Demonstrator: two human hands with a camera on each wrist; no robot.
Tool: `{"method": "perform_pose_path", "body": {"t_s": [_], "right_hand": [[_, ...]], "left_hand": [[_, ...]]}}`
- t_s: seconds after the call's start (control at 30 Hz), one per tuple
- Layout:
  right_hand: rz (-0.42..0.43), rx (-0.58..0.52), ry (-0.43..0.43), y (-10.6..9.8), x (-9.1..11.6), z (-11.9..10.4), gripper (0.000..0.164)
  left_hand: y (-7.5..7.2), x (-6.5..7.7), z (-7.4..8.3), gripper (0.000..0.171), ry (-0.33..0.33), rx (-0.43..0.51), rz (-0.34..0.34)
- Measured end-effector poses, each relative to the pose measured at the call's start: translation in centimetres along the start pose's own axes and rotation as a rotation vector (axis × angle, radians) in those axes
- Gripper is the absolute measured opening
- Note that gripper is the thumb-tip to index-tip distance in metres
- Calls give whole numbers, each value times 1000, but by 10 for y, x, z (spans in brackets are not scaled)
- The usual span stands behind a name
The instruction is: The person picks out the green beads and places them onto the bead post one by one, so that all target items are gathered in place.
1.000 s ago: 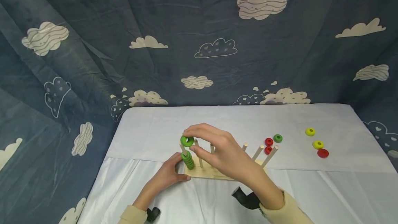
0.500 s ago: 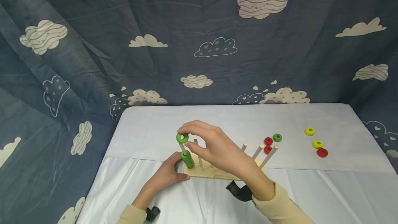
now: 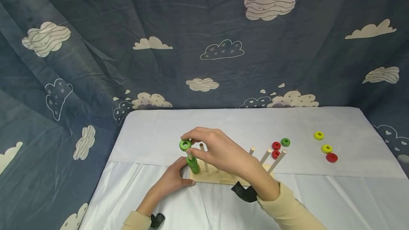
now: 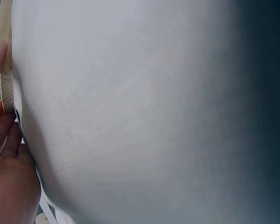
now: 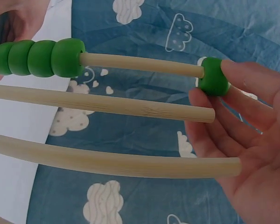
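My right hand point(image 3: 222, 152) pinches a green ring bead point(image 3: 181, 147) between thumb and fingers, at the top of the leftmost peg of a wooden peg board point(image 3: 209, 178). In the right wrist view the pinched bead point(image 5: 214, 77) sits at the tip of that peg point(image 5: 140, 62). Lower on the same peg is a stack of several green beads point(image 3: 193, 166). Holding the board's left end is my left hand point(image 3: 174, 176), its thumb along the front edge. The left wrist view shows little of that hand point(image 4: 11, 182); white cloth fills most of it.
Bare pegs point(image 3: 277, 160) rise from the board's right part; my right hand hides some middle ones. Behind them lie red beads point(image 3: 276, 145) and a green bead point(image 3: 285, 142). Farther right are yellow beads point(image 3: 326, 148) and a red bead point(image 3: 332, 157) on the white cloth point(image 3: 153, 134).
My right hand has moved left with the green bead, from above and beside the leftmost peg to its tip. The left hand stays on the board's end.
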State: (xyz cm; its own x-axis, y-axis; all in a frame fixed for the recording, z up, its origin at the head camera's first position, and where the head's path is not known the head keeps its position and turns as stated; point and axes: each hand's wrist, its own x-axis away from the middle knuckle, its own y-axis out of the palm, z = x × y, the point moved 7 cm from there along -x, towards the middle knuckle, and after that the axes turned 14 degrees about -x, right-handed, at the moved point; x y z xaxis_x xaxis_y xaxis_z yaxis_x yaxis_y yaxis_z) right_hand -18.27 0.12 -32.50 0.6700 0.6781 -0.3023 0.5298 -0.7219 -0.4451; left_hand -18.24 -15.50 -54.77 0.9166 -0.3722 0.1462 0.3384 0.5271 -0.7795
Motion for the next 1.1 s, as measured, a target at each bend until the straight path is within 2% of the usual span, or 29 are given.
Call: {"method": "perform_pose_path", "body": {"t_s": [0.3, 0.63, 0.93, 1.1], "right_hand": [[-82, 52, 94, 6, -3, 7, 31], [-98, 64, 125, 8, -5, 10, 31], [-91, 90, 94, 5, -4, 6, 31], [-68, 72, 20, 1, 0, -2, 31]], "left_hand": [[0, 2, 1, 80, 7, 5, 2], [-2, 1, 3, 80, 12, 8, -2], [-2, 0, 1, 81, 6, 1, -1], [-1, 1, 0, 80, -1, -2, 3]]}}
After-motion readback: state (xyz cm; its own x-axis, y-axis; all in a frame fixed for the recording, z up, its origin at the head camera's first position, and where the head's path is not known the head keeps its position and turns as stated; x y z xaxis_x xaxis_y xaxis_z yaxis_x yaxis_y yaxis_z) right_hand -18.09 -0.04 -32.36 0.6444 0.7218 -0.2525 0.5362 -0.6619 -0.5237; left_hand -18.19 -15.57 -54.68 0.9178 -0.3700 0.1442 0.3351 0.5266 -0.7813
